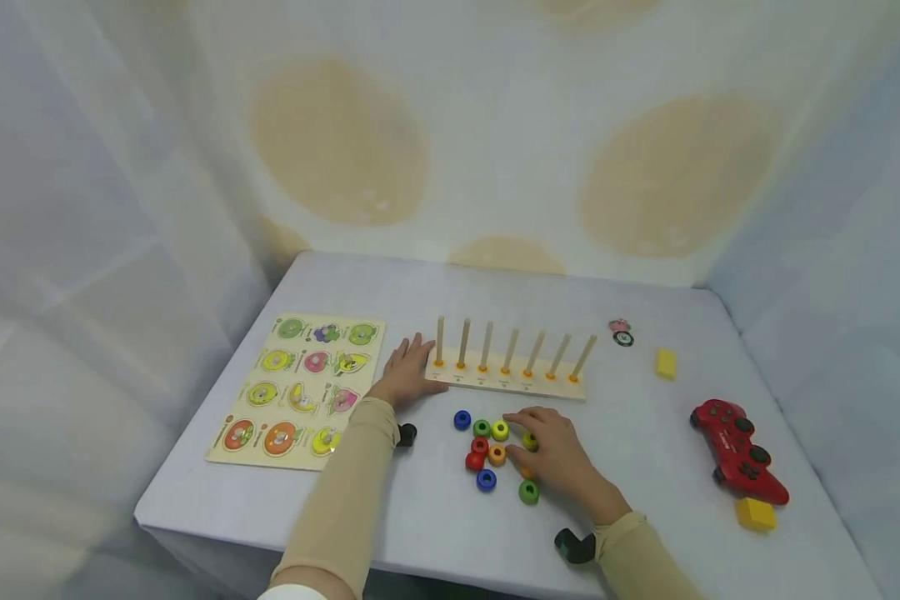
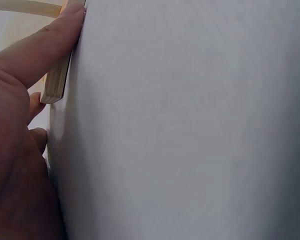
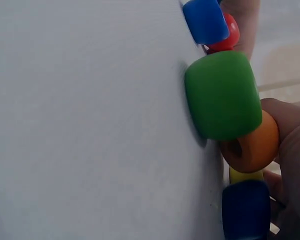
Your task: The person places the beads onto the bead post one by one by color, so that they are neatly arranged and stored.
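Observation:
My left hand (image 1: 408,372) grips the left end of a wooden peg board (image 1: 506,383), thumb along its front edge; the left wrist view shows that thumb on the board's edge (image 2: 54,85). Upright pegs stand in a row along it. My right hand (image 1: 558,454) hovers low over loose wooden beads, thumb and index finger apart, a yellow bead (image 1: 529,442) between them. To its left lie an orange bead (image 1: 497,455), a red bead (image 1: 475,461) and a blue bead (image 1: 486,480). A green bead (image 3: 222,95) sits close to the right-hand fingers, partly covering another orange bead (image 3: 257,147).
A fruit puzzle board (image 1: 300,392) lies at the left. On the right are a red game controller (image 1: 741,450), a yellow block (image 1: 756,514), another yellow block (image 1: 666,364) and a small pink-and-black item (image 1: 622,333). A black device (image 1: 573,547) sits by the right wrist.

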